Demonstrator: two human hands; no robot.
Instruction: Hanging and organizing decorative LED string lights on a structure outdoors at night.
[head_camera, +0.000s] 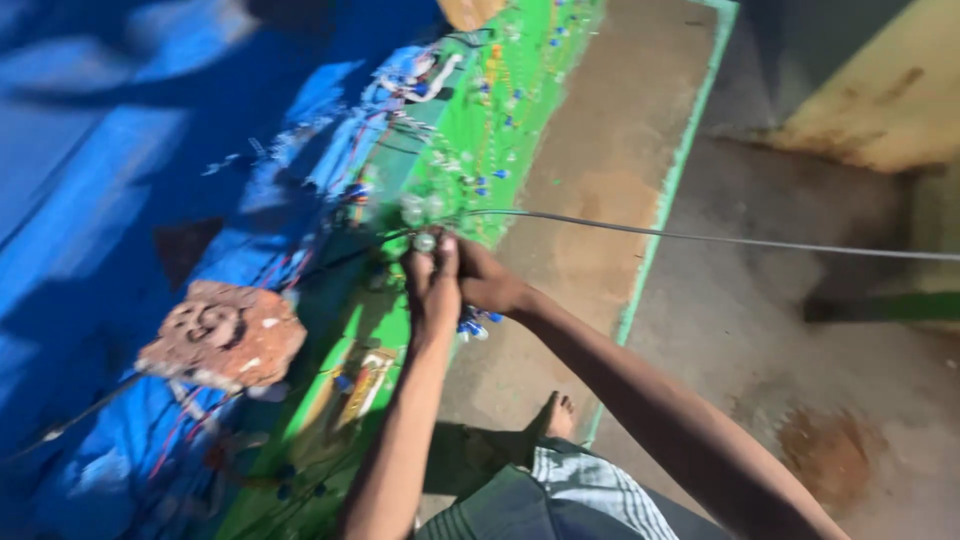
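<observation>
At the green board's right edge, both hands meet. Left hand is closed, pinching a small clear bulb at its fingertips. Right hand curls shut beside it, touching; a grey wire runs rightward from them. A brick lies well left on blue sheeting.

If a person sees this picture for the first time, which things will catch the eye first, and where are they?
First, the two hands meeting at the centre: the left hand and right hand pinch a small clear bead over a bright green strip scattered with beads. To the left, a reddish brick lies on a vivid blue sheet. A thin grey wire runs from the hands to the right edge.
</observation>
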